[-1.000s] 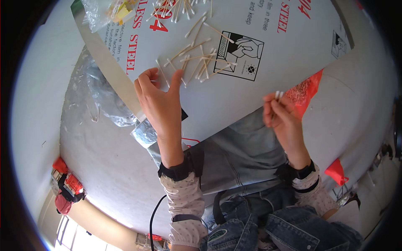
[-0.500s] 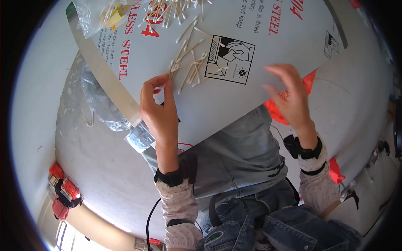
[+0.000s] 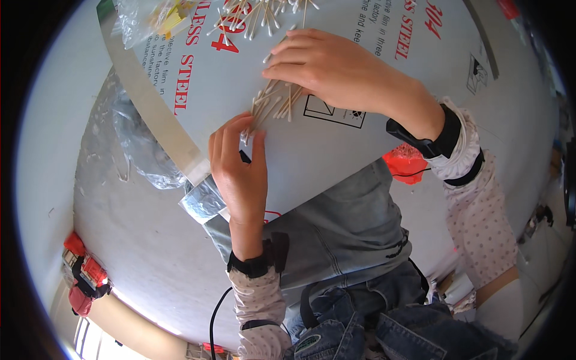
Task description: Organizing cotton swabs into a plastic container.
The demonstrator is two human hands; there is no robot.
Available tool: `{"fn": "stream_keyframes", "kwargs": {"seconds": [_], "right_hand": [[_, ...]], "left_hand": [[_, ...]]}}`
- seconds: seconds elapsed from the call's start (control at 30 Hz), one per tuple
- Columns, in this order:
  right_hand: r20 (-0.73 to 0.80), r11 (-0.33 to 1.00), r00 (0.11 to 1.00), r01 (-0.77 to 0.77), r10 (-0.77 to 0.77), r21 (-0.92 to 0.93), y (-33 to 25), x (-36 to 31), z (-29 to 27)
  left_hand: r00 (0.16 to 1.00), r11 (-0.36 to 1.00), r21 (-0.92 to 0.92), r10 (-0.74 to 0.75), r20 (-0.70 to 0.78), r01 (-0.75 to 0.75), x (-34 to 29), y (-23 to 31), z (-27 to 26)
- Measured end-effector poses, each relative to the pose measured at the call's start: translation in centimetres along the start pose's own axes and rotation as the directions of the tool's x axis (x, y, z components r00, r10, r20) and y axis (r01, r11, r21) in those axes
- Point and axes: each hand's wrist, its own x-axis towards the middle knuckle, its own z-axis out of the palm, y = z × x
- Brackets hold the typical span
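Between the thumb and fingertips of my left hand [image 3: 239, 165] are the ends of several cotton swabs, near the front edge of the film-covered steel sheet. My right hand [image 3: 342, 72] reaches across from the right, palm down. Its fingers are stretched out and a little apart over loose cotton swabs [image 3: 290, 107], partly covering them; what lies under the palm is hidden. These swabs have pale wooden sticks and white tips, and lie in a loose cluster between the two hands. Another pile of cotton swabs [image 3: 264, 12] lies beyond, at the top edge.
The sheet [image 3: 312, 156] has printed film and a bare metal strip along its left edge. A clear plastic bag with something yellow [image 3: 174, 18] lies at the far left. Crumpled clear plastic [image 3: 141, 147] hangs by the left edge; a red bag [image 3: 405, 165] is below the right edge.
My right hand has swung left and forward from the right side, onto the loose cotton swabs. My left hand has shifted slightly right and nearer, still pinching swab ends.
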Motion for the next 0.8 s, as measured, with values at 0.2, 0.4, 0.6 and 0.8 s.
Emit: {"fn": "stream_keyframes", "kwargs": {"seconds": [0.2,0.4,0.6,0.8], "right_hand": [[-0.014,0.997,0.999,-0.048,0.049,0.068,0.4,-0.6,0.4],[-0.102,0.990,0.991,-0.074,0.086,0.123,0.1,-1.4,0.8],[-0.137,0.972,0.986,-0.065,0.098,0.228,-1.8,-1.0,1.6],[-0.188,0.936,0.928,-0.281,0.321,0.210,-3.7,-1.2,-0.6]], "left_hand": [[0.999,1.000,0.005,-0.005,-0.038,0.005,0.0,-0.8,0.1],[0.991,0.997,0.077,0.009,-0.132,0.001,-0.1,-2.5,-1.5],[0.984,0.993,0.055,-0.097,-0.149,0.107,1.8,-2.4,-1.5],[0.999,0.997,-0.080,0.013,-0.034,-0.016,2.9,-0.6,0.2]]}}
